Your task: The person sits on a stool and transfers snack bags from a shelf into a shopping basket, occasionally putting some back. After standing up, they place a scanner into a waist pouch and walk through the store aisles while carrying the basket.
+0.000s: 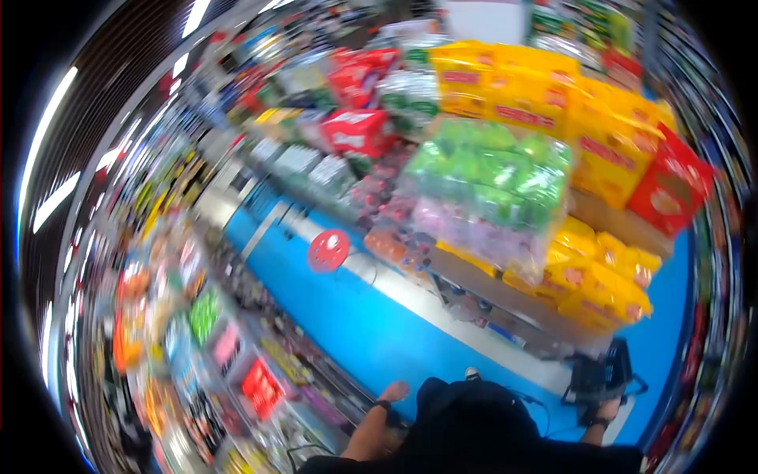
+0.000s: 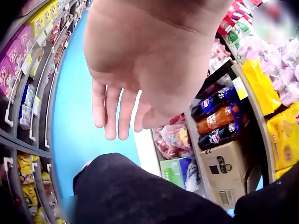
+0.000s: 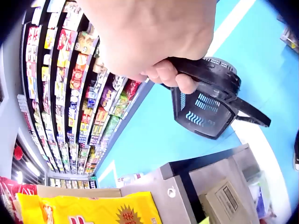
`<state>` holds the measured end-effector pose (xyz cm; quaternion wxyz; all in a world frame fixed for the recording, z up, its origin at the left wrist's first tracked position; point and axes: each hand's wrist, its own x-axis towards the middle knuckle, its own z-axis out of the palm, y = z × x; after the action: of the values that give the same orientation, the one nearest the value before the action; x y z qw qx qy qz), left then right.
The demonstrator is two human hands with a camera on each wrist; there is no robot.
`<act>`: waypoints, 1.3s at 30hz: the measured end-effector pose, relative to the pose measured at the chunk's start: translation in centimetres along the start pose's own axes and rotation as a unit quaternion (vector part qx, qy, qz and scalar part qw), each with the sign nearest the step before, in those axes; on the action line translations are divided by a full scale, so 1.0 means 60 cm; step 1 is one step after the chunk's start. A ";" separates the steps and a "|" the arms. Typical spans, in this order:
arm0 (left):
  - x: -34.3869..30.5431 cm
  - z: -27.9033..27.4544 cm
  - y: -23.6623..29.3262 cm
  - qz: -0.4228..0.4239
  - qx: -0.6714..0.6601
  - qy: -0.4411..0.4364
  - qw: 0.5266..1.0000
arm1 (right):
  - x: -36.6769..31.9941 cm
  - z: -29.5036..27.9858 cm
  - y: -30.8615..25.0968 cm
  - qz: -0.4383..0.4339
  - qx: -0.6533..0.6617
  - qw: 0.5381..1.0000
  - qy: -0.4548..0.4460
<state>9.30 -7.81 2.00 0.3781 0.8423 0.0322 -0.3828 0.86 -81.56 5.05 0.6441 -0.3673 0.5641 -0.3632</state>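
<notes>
My right hand curls its fingers round the handle of a black shopping basket, which hangs below it over the blue floor. Slots in the basket's walls let the blue show through, and no goods are visible inside. In the head view the same basket hangs at the lower right, beside a display of yellow bags. My left hand holds nothing; its fingers point down, loosely straight, above the aisle floor. The head view places that hand near the edge of the left shelf, in front of my dark clothing.
Packed shelves line the left side of the blue aisle. To the right stands a display with green-topped bottle packs and yellow bags. A red round stool stands farther along the aisle.
</notes>
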 end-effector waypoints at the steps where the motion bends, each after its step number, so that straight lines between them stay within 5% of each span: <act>1: 0.015 -0.018 -0.031 -0.023 -0.014 -0.046 0.999 | -0.015 -0.026 0.016 -0.024 -0.016 1.000 0.007; 2: 0.032 -0.034 -0.063 -0.048 -0.027 -0.092 0.994 | -0.076 -0.015 -0.007 0.046 -0.050 0.998 0.008; 4: 0.049 -0.071 -0.107 -0.127 -0.092 -0.115 0.981 | -0.058 -0.085 0.092 -0.071 0.017 0.997 -0.009; 5: 0.054 -0.102 -0.108 -0.127 -0.086 -0.136 0.979 | -0.108 -0.099 0.107 -0.107 0.142 0.980 -0.092; 6: 0.054 -0.136 -0.092 -0.145 -0.086 -0.156 0.973 | -0.064 -0.148 0.184 -0.173 0.035 0.982 -0.070; 8: 0.071 -0.201 -0.102 -0.132 -0.076 -0.174 0.973 | -0.201 -0.114 0.138 -0.115 0.030 0.984 0.133; 9: 0.081 -0.228 -0.107 -0.129 -0.049 -0.163 0.977 | -0.280 -0.084 0.073 0.021 0.203 0.955 0.216; 11: 0.105 -0.289 -0.113 -0.115 -0.033 -0.150 0.981 | -0.310 -0.116 0.104 0.033 0.205 0.928 0.309; 13: 0.127 -0.342 -0.099 -0.137 0.010 -0.135 0.981 | -0.369 -0.161 0.107 0.059 0.228 0.917 0.323; 14: 0.158 -0.373 -0.105 -0.122 0.042 -0.205 0.970 | -0.380 -0.196 0.117 0.074 0.225 0.916 0.325; 16: 0.185 -0.391 -0.064 -0.203 0.092 -0.123 0.967 | -0.386 -0.256 0.125 0.059 0.198 0.924 0.322; 18: 0.210 -0.404 -0.031 -0.118 0.040 -0.136 0.983 | -0.397 -0.294 0.084 0.030 0.187 0.934 0.302; 20: 0.233 -0.365 0.042 -0.137 0.076 -0.076 0.985 | -0.382 -0.333 0.057 0.033 0.182 0.932 0.311; 24: 0.255 -0.243 0.177 0.010 0.104 -0.108 0.989 | -0.318 -0.330 0.027 0.047 0.164 0.953 0.249; 32: 0.191 0.002 0.416 0.146 0.095 -0.198 0.965 | -0.075 -0.152 -0.028 0.076 0.317 0.931 0.164; 36: 0.159 0.005 0.396 0.112 0.077 -0.162 0.977 | 0.035 -0.075 -0.063 0.157 0.143 0.971 0.110; 39: 0.142 -0.028 0.321 0.060 0.065 -0.142 0.986 | 0.068 -0.059 -0.057 0.105 -0.141 0.980 0.089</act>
<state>22.95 -22.42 8.77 0.3458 0.8024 -0.0969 -0.4766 -2.43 -86.96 5.86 0.5676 -0.3594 0.7004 -0.2411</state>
